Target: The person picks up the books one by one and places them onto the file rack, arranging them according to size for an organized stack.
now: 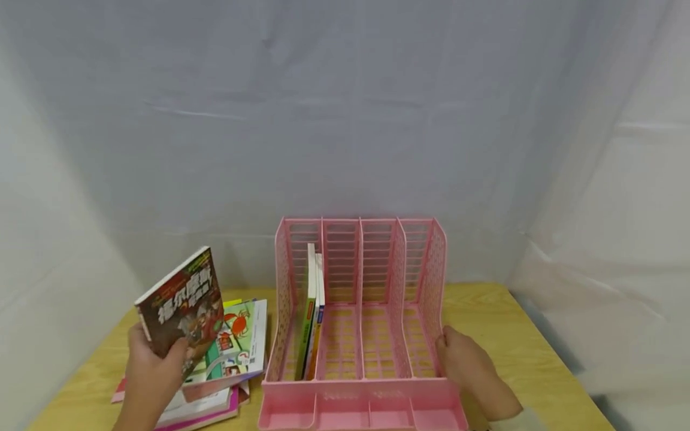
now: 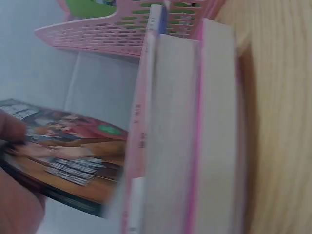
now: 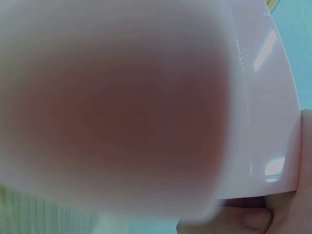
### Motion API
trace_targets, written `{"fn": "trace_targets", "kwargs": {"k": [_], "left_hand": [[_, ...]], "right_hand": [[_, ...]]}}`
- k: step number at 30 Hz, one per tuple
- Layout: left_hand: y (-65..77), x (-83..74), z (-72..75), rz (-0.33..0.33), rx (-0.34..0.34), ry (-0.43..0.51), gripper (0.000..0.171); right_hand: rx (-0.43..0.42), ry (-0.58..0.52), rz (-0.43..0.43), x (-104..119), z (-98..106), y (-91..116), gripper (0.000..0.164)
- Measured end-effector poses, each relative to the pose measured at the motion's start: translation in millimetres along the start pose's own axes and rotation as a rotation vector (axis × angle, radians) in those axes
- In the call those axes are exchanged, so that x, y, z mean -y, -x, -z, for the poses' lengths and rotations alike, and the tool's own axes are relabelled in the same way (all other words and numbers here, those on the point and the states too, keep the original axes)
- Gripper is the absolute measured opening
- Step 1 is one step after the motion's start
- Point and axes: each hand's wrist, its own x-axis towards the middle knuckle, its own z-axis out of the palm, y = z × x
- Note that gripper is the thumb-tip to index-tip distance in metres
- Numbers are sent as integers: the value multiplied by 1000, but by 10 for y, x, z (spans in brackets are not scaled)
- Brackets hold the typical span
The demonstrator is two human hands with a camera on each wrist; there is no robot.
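Observation:
My left hand (image 1: 153, 371) grips a brown-covered book (image 1: 185, 305) by its lower part, thumb across the front. The book is tilted above a pile of books (image 1: 245, 335); its blurred cover also shows in the left wrist view. To the right stands a pink file rack (image 1: 358, 388) with upright dividers. Two thin books (image 1: 311, 317) stand in its leftmost compartment. On the rack's right side wall, my right hand (image 1: 470, 365) holds the edge. A large blurred shape hides much of the right wrist view, where curled fingers (image 3: 229, 219) show at the rack's edge.
Shallow trays (image 1: 345, 413) run along the rack's front. Everything stands on a wooden table (image 1: 480, 305), whose right edge slopes away beyond my right hand. A grey sheet (image 1: 345, 120) hangs behind the table and along both sides.

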Motion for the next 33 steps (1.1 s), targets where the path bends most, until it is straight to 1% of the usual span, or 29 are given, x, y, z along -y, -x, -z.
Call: {"fn": "trace_targets", "kwargs": {"k": [1,2,3,4,6,7,8,9,10,11,14,16,18,20,21,24,27,30,33], "left_hand": [[-13,-18,43,22,32,-29,72],[-31,-48,89,39,73,-82,77],[-52,-85,136,46,125,-152,81],[-69,-123,181,49,191,-243,85],[-99,-207,239,7,335,-401,88],[-104,-254,249,-23,388,-465,89],[-105,-303,249,-53,425,-518,89],[-94,-351,235,-79,442,-544,88],[-78,-396,215,-104,445,-551,85],[-53,-437,193,-131,425,-553,81],[19,-548,120,-194,337,-529,75],[56,-594,71,-236,281,-514,70],[69,-624,14,-246,249,-503,68],[72,-632,-35,-223,245,-498,69],[65,-623,-54,-204,253,-503,70],[19,-571,-90,-158,312,-531,71],[-50,-514,-73,-144,378,-550,70],[-107,-476,-35,-136,438,-548,70],[-131,-452,-13,-111,503,-540,70]], "right_hand": [[-3,1,1,4,-4,2,35],[-7,2,2,8,-7,3,35],[-13,8,2,11,-9,3,35],[-16,20,0,13,-15,8,35],[-11,30,-10,18,-23,15,35],[-11,36,-16,21,-23,18,35],[-11,45,-20,23,-22,21,35],[-13,53,-21,26,-20,22,36],[-14,57,-20,28,-17,19,36],[-13,57,-18,31,-14,14,37],[-11,56,-6,34,-8,-3,41],[1,48,-4,31,-5,-10,43],[3,54,-14,18,-3,-4,43],[2,62,-24,5,-1,9,40],[7,59,-31,-1,-2,15,39],[5,71,-37,-12,-6,26,38],[-21,90,-34,-4,-10,16,34],[-46,105,-33,7,-11,-2,31],[-34,103,-45,12,-14,-12,31]]}}
